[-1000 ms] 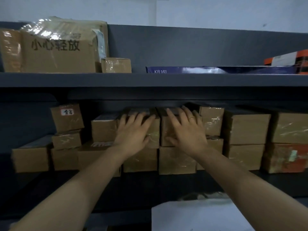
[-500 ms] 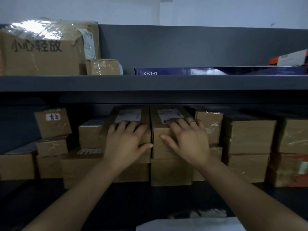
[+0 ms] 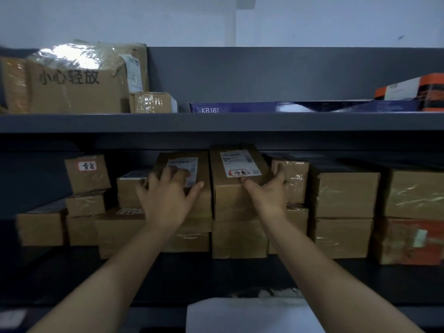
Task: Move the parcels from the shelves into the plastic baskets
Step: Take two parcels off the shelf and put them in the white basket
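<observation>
Fingers [image 3: 179, 174] of the left hand [image 3: 165, 200] are curling over one labelled parcel [image 3: 204, 169], the right hand [image 3: 266, 195] clasping its neighbour [image 3: 228, 195]; one-handed, either is risking slipping.

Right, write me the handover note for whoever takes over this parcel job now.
Left hand: spread over the top of the left brown cardboard parcel with a white label; blur hides whether it grips.
Right hand: grips the right brown cardboard parcel with a red-outlined tag, thumb on top, fingers round its right side.
Both parcels sit side by side on top of stacks on the dark lower shelf.
Done: nothing visibly moved; no plastic basket is in view.
Left: lift these two off and into baskets, then the other cardboard boxes around them.
</observation>
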